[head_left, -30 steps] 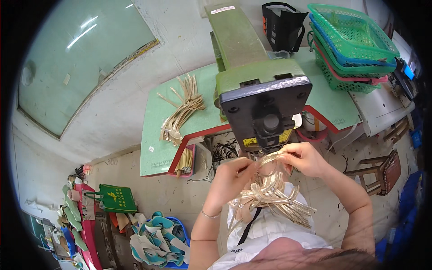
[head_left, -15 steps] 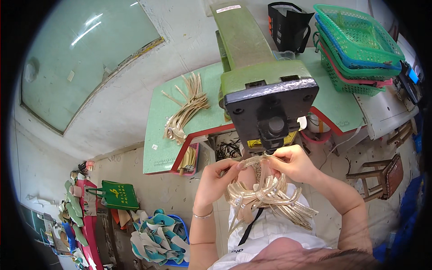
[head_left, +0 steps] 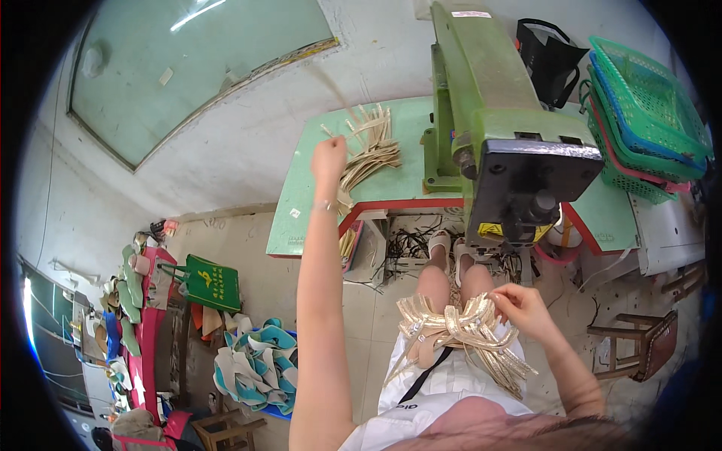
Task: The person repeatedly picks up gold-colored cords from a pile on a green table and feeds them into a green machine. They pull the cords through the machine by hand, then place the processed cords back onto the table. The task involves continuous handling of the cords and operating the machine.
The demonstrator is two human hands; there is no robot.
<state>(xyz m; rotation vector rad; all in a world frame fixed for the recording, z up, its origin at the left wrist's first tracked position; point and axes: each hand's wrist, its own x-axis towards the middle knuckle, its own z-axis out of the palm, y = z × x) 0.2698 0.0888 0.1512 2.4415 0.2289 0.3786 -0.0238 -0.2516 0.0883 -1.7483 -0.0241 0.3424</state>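
Note:
My left hand [head_left: 329, 159] reaches out over the green work table, closed in a fist. A thin tan strap, smeared by motion, seems to stick up from it. Right beside it lies a fanned pile of gold-tan straps [head_left: 372, 154]. My right hand [head_left: 523, 308] is at my lap, its thumb and fingertips pinched at the upper edge of a bundle of metallic gold straps [head_left: 459, 327]. That bundle is draped across my thighs, its loose ends spreading to both sides.
A green press machine [head_left: 496, 83] with a black head [head_left: 526, 180] stands on the green table [head_left: 301, 218]. Stacked plastic baskets [head_left: 647, 113] and a black bag [head_left: 549, 60] are at right. A stool [head_left: 639, 346], a green bag [head_left: 210, 282] and a tub of teal-white pieces [head_left: 259, 368] stand below.
My left hand has left the right one and moved far forward to the strap pile. My right hand has lowered to the gold straps on my lap. The view has shifted left.

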